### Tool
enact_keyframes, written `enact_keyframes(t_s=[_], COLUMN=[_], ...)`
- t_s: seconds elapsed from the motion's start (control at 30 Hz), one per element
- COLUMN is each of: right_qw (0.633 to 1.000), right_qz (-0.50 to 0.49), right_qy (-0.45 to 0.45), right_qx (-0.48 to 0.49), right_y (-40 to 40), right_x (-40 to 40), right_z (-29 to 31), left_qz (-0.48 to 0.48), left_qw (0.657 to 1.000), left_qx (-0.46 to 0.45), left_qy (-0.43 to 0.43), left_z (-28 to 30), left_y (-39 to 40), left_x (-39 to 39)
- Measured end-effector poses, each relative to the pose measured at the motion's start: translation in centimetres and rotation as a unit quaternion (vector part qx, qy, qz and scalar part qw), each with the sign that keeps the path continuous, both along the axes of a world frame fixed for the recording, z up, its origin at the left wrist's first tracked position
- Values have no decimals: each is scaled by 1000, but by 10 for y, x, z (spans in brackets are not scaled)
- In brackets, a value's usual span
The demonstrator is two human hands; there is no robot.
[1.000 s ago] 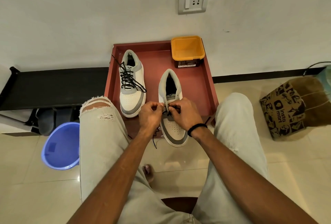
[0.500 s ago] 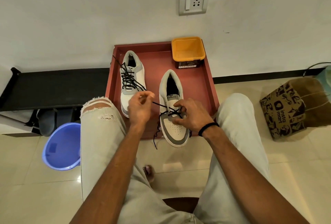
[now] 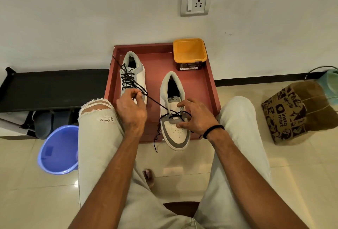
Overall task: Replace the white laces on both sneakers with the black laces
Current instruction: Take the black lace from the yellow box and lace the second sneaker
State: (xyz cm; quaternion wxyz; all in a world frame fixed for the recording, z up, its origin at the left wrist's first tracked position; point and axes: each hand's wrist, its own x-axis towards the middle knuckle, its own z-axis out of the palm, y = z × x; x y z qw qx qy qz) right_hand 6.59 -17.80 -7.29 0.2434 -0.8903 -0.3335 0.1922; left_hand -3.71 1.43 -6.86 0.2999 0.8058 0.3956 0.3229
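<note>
Two white-and-grey sneakers stand on a red tray (image 3: pixel 210 84). The left sneaker (image 3: pixel 140 71) carries a full black lacing. The right sneaker (image 3: pixel 173 100) has a black lace (image 3: pixel 155 100) crossing only its lowest eyelets, with one loose end hanging over the tray's front edge. My left hand (image 3: pixel 132 109) pinches that lace and holds it stretched up and to the left, in front of the left sneaker's toe. My right hand (image 3: pixel 195 115) grips the right side of the right sneaker near the lower eyelets, fingers curled on the lace crossing.
An orange tub (image 3: pixel 189 53) stands at the tray's back right corner. A blue bucket (image 3: pixel 58 150) sits on the floor at left, below a black shelf (image 3: pixel 54 88). A printed paper bag (image 3: pixel 292 111) stands at right. My knees flank the tray.
My left hand has drawn the black lace out of the right sneaker, up and leftward, until taut. My right hand has shifted from the eyelets to the shoe's right side.
</note>
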Motion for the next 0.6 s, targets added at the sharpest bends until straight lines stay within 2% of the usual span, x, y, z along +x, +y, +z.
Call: enact_keyframes(t_s=[0.07,0.13,0.23,0.6], right_qw=[1000,1000,1000,1000], right_qz=[3,1,-4,-1], right_qy=[0,2,11,15], right_qx=[3,4,10,14], right_y=[0,0,0,-1], right_x=[0,0,-1,-2], right_z=[0,0,1,1], left_qz=[-5,-78,-187,-225], left_qw=[997,981,955,951], left_qx=[42,74,58,38], left_qy=[70,159,222,209], left_z=[-3,-8,-12,-13], left_y=[-1,-9,-24,-22], left_x=[-2,-2,0,2])
